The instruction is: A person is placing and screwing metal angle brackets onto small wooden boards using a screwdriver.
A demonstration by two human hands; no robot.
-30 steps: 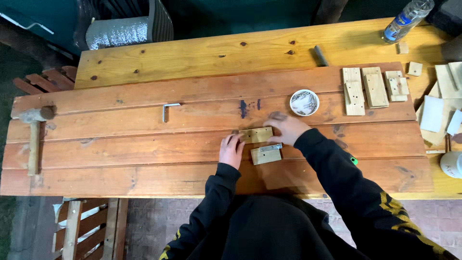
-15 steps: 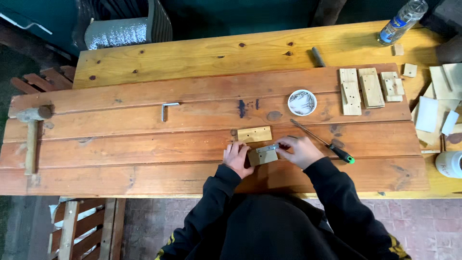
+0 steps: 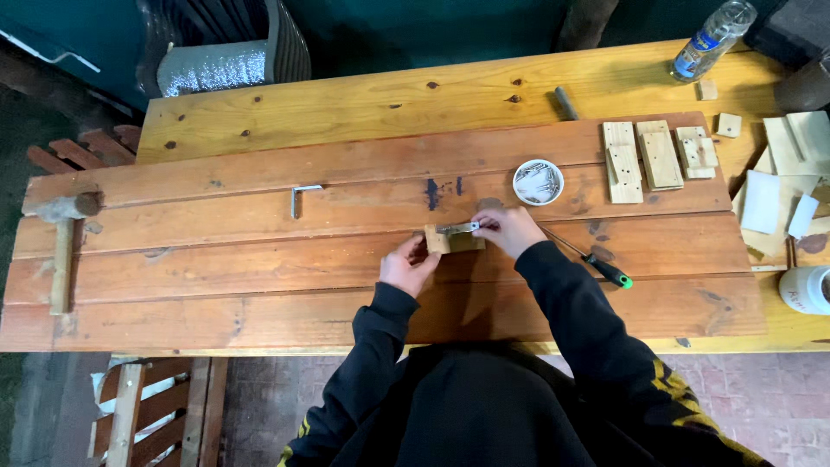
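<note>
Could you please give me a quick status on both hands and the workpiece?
Left hand steadies small wood block. Right hand pinches metal bracket onto block's top. Screwdriver beside right sleeve; nothing blocking.

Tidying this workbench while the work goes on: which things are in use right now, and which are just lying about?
In use:
left hand
right hand
small wooden block
metal bracket

Lying about:
screwdriver
dish of screws
mallet
L-shaped bracket
wooden offcuts
plastic bottle
</note>
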